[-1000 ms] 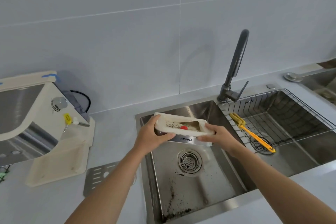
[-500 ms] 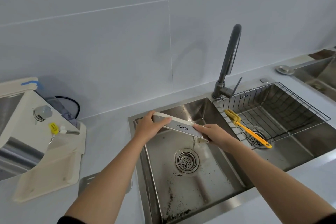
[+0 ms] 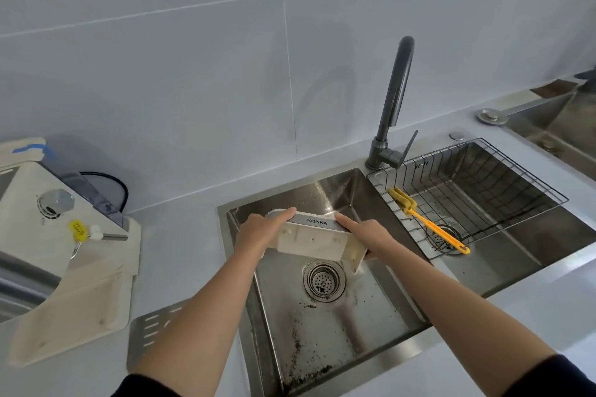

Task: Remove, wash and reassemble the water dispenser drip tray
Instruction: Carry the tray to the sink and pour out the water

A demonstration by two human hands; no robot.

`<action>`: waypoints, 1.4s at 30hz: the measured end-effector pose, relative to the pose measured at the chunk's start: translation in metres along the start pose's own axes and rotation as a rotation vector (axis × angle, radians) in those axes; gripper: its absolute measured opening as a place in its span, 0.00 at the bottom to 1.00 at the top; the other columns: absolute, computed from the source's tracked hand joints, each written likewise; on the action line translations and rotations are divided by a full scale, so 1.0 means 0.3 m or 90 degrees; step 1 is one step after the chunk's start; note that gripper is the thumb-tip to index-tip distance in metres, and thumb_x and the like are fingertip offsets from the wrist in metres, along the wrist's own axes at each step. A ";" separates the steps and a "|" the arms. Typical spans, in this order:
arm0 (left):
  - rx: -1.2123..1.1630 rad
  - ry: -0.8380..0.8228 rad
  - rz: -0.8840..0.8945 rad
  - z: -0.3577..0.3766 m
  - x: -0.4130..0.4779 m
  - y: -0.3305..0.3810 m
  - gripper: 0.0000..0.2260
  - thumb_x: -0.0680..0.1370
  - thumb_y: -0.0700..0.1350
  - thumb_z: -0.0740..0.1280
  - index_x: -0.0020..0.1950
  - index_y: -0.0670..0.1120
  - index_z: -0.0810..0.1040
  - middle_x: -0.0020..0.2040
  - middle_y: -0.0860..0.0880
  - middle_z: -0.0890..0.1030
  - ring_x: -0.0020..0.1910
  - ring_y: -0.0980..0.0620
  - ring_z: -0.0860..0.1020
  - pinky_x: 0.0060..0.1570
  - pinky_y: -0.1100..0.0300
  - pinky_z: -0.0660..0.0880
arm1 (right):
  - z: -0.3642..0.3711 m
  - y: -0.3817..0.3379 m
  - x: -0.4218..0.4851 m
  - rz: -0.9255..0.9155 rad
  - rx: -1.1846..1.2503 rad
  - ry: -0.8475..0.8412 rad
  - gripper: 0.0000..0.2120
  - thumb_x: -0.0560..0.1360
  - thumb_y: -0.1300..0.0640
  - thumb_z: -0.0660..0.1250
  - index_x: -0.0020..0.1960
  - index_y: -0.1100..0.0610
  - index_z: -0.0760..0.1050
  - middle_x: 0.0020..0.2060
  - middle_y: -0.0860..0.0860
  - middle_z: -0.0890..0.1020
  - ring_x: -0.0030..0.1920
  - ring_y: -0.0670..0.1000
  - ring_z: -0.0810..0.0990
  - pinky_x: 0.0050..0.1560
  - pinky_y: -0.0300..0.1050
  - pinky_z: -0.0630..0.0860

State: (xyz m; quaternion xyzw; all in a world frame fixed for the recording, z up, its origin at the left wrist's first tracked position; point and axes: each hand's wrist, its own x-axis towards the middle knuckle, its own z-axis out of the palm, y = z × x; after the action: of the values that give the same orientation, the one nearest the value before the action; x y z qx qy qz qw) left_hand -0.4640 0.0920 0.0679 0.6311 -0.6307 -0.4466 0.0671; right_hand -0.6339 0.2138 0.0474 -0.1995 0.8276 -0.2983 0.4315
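Over sink (image 3: 371, 316): drip tray (image 3: 312, 243) underside toward viewer, lengthwise left-right.

Head-worn, looking forward-down; sink (image 3: 371, 316) near

Pale tiled wall (image 3: 193, 58), grey countertop (image 3: 180, 251)

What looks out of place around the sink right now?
Black specks dirty the sink basin floor toward its front edge. The drip tray, gripped by the left hand and right hand, is tipped underside toward the camera above the drain strainer.
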 end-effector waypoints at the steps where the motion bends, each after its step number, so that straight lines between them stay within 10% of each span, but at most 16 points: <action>1: -0.006 0.001 -0.005 0.004 0.001 -0.004 0.42 0.61 0.70 0.66 0.63 0.41 0.70 0.53 0.46 0.74 0.49 0.47 0.73 0.43 0.57 0.68 | 0.004 0.002 0.002 0.005 0.000 0.001 0.32 0.67 0.31 0.61 0.48 0.61 0.75 0.49 0.58 0.82 0.48 0.58 0.82 0.45 0.48 0.81; 14: -0.092 0.001 0.017 0.021 0.011 0.057 0.37 0.67 0.67 0.66 0.63 0.39 0.70 0.53 0.45 0.75 0.47 0.46 0.72 0.46 0.56 0.70 | -0.020 -0.057 0.005 -0.048 0.037 0.050 0.33 0.71 0.37 0.62 0.61 0.64 0.71 0.54 0.59 0.79 0.53 0.58 0.79 0.49 0.49 0.75; 22: -0.151 0.001 0.080 -0.002 0.018 0.071 0.24 0.69 0.63 0.66 0.51 0.43 0.72 0.41 0.51 0.75 0.39 0.53 0.73 0.43 0.58 0.69 | -0.045 -0.083 -0.024 -0.161 0.002 0.085 0.23 0.73 0.39 0.60 0.50 0.60 0.71 0.36 0.50 0.76 0.31 0.46 0.72 0.29 0.36 0.67; 27: -0.101 -0.085 -0.061 0.069 -0.023 -0.055 0.31 0.71 0.61 0.66 0.61 0.37 0.71 0.52 0.44 0.78 0.52 0.45 0.76 0.52 0.55 0.72 | 0.062 0.033 -0.008 -0.007 -0.056 -0.006 0.24 0.74 0.38 0.58 0.40 0.60 0.71 0.35 0.51 0.74 0.33 0.48 0.72 0.37 0.40 0.71; 35: -0.018 0.045 0.165 0.001 -0.009 0.102 0.26 0.68 0.69 0.60 0.45 0.45 0.70 0.40 0.50 0.75 0.40 0.49 0.76 0.35 0.60 0.70 | -0.054 -0.071 -0.027 -0.141 -0.027 0.177 0.27 0.70 0.33 0.57 0.47 0.58 0.70 0.35 0.50 0.75 0.35 0.49 0.75 0.32 0.41 0.69; 39: -0.063 -0.169 -0.042 0.068 -0.010 -0.014 0.30 0.70 0.63 0.65 0.56 0.39 0.74 0.53 0.43 0.80 0.52 0.44 0.79 0.54 0.49 0.76 | 0.010 0.029 -0.017 -0.016 -0.098 0.067 0.25 0.72 0.36 0.58 0.43 0.60 0.71 0.37 0.51 0.76 0.32 0.48 0.72 0.33 0.39 0.69; 42: -0.023 -0.076 0.004 0.070 -0.006 -0.007 0.36 0.68 0.66 0.63 0.64 0.39 0.70 0.54 0.45 0.76 0.51 0.45 0.75 0.50 0.55 0.71 | 0.002 0.023 -0.015 -0.035 -0.095 0.134 0.28 0.71 0.35 0.58 0.53 0.59 0.71 0.39 0.51 0.75 0.36 0.49 0.74 0.32 0.42 0.67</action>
State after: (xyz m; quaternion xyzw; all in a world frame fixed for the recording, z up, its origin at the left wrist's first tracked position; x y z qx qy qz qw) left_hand -0.4756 0.1040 0.0550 0.5998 -0.6273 -0.4948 0.0424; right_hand -0.6315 0.2212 0.0451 -0.2210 0.8825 -0.2669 0.3179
